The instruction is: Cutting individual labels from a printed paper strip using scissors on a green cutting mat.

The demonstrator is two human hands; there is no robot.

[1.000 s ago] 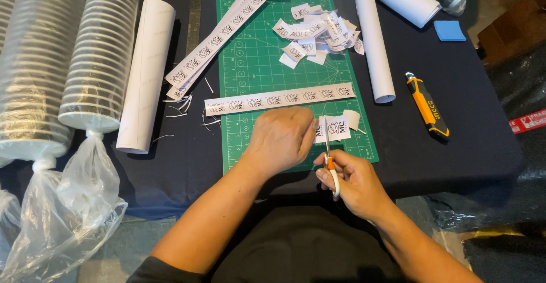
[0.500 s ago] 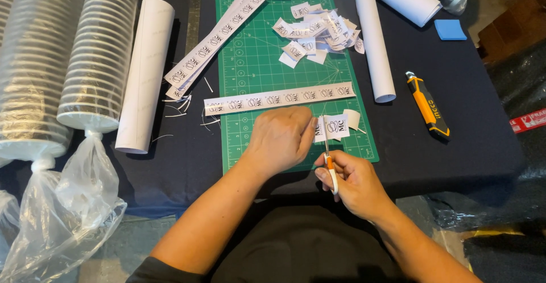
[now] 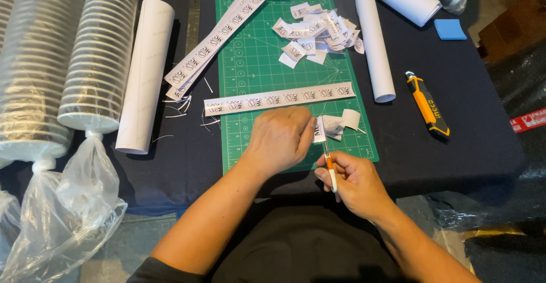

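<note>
My left hand (image 3: 280, 139) rests low on the green cutting mat (image 3: 250, 61) and pinches a small white printed label piece (image 3: 320, 129) at its fingertips. My right hand (image 3: 354, 182) holds a pair of small orange-and-white scissors (image 3: 329, 166), blades pointing up at that piece. Just right of it lie a few cut label pieces (image 3: 346, 121). A long printed label strip (image 3: 278, 98) lies across the mat above my hands. A pile of cut labels (image 3: 315, 32) sits at the mat's upper right.
More label strips (image 3: 213, 41) lie diagonally at the mat's left. White paper rolls (image 3: 143, 75) (image 3: 374, 38) flank the mat. An orange utility knife (image 3: 427, 104), a blue pad (image 3: 450, 29), a metal ruler (image 3: 194, 15) and bagged stacks of cups (image 3: 96, 61) lie around.
The scissors have shifted slightly left and closer to the piece in my left hand. My left hand has barely moved.
</note>
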